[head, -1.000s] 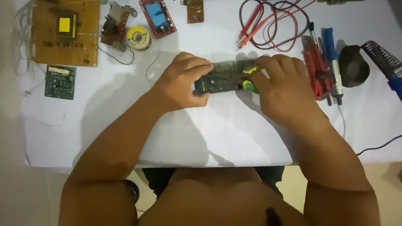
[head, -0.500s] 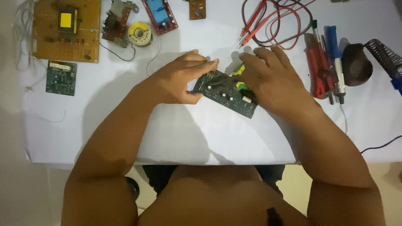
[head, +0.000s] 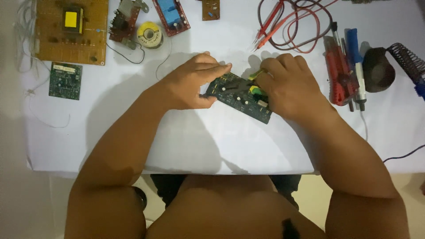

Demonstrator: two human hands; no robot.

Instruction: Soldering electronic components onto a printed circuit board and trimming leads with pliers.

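- Left hand (head: 193, 82) curled around the upper-left end of the dark green circuit board (head: 239, 96): thumb tucked under the near-left corner, index finger laid flat along the far edge, so pinching the board edge to edge.
- Right hand (head: 290, 86) closed over the right end of the same board, fingers bent down onto the yellow component (head: 255, 90) there; fingertips hidden under the knuckles, so cannot tell whether gripping the part or only pressing on it.
- Board caught between both hands, near the middle of the white table (head: 199, 141), closer to the far edge than to the near one.
- Long axis slanted: high end toward the far-left under the left hand, low end toward the near-right beneath the right hand.
- Bare middle stretch of board showing between the hands, equally close to either; right hand nearer the yellow part.
- Further out on the left: solder spool (head: 149, 33) toward the far edge, small green board (head: 65, 80) and large brown board (head: 71, 30) at the far-left corner.
- Further out on the right: red and black probe leads (head: 292, 26) coiled at the far edge, red-handled tools (head: 337, 75) and a blue-handled tool (head: 355, 57) just beside the right wrist, soldering iron stand (head: 405, 57) at the right edge.
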